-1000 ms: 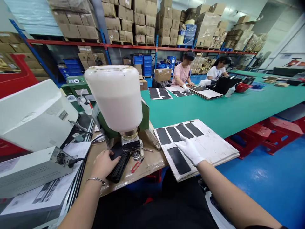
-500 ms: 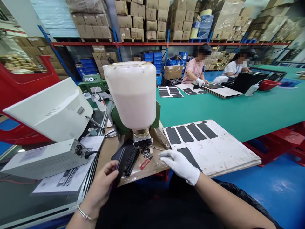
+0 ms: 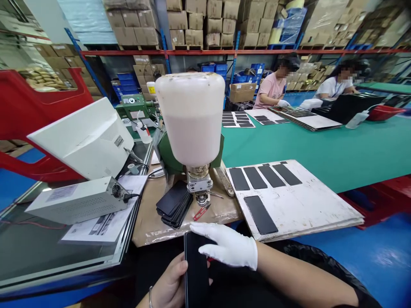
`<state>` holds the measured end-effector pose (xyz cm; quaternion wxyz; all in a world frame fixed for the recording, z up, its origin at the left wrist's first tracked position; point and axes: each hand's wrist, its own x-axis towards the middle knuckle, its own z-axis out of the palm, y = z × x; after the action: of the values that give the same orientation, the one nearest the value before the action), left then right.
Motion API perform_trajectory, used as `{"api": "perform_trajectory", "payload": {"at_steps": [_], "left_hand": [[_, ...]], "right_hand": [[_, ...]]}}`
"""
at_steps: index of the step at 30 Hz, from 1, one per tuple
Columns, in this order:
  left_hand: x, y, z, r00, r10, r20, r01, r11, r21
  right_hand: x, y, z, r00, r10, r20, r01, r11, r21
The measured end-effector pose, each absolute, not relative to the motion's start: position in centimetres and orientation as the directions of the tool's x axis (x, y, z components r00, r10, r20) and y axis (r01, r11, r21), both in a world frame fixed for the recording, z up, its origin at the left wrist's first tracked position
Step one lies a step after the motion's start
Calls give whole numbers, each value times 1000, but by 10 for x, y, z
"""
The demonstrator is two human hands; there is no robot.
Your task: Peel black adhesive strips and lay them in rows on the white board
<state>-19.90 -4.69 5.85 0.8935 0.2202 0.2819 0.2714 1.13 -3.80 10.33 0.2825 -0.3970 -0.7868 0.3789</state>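
By the near edge of the brown-covered tabletop (image 3: 146,216), the bare left hand (image 3: 170,282) pinches a slim black rectangular panel (image 3: 195,276) along its long sides. The white-gloved right hand (image 3: 229,247) reaches over its upper end, thumb spread from the fingers.

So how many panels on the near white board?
5: four panels in the far row, one panel nearer, by the left edge. Small black bits at the far edge not counted; any beneath the board would be hidden.

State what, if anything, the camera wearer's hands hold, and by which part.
The left hand holds a panel by its long edges. The right hand is open at its upper end, contact unclear.
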Motion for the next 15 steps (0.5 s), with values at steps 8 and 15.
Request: {"api": "perform_trajectory", "payload": {"at_steps": [8,15], "left_hand": [[-188,-49,60,676,592,-439,-329,775,540],[-184,-49,63,650,619,-440,-304,743,597]], "right_hand": [[25,-46,105,-462,866,190,270,341,-901],[27,-46,99,-288,925,247,330,338,-881]]}}
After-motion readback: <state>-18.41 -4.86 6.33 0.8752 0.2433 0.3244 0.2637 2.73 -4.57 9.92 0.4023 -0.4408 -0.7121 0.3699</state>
